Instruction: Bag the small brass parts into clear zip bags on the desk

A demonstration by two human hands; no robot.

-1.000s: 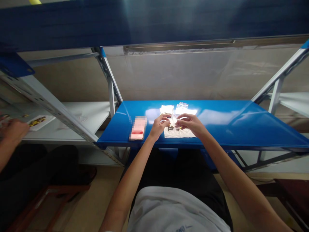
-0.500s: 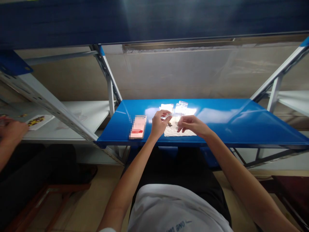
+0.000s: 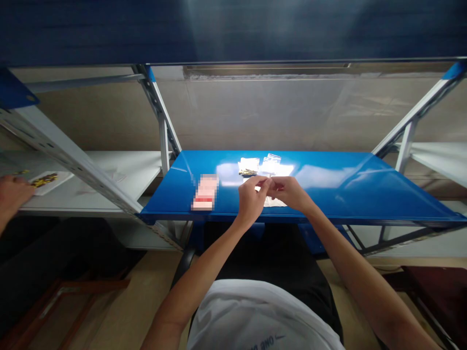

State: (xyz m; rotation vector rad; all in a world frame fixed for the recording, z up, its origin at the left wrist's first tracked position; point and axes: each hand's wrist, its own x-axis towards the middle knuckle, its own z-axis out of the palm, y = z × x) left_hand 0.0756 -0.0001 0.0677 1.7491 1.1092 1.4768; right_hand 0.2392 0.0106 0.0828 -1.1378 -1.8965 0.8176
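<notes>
My left hand (image 3: 251, 195) and my right hand (image 3: 291, 191) meet over the front middle of the blue shelf, fingertips pinched together and touching. In my right hand is a small clear plastic bag, mostly hidden by the fingers. What my left fingertips pinch is too small to make out. Under the hands lies a whitish cloth or paper sheet (image 3: 274, 202), largely covered by them. Just behind my left hand sits a pile of small packets (image 3: 248, 167) with brownish-gold contents. Clear plastic bags (image 3: 272, 161) lie to its right, bright with glare.
A phone (image 3: 205, 192), its screen blurred out, lies left on the blue shelf (image 3: 335, 194). Metal uprights (image 3: 162, 116) flank the shelf, and another shelf (image 3: 233, 34) hangs overhead. At far left, a co-worker's hand (image 3: 14, 197) is beside a white tray (image 3: 60, 184) of small yellow-and-dark pieces.
My hands were apart and have come together at the fingertips. My left hand moved right. The packet pile behind it now shows more fully. The view has shifted slightly.
</notes>
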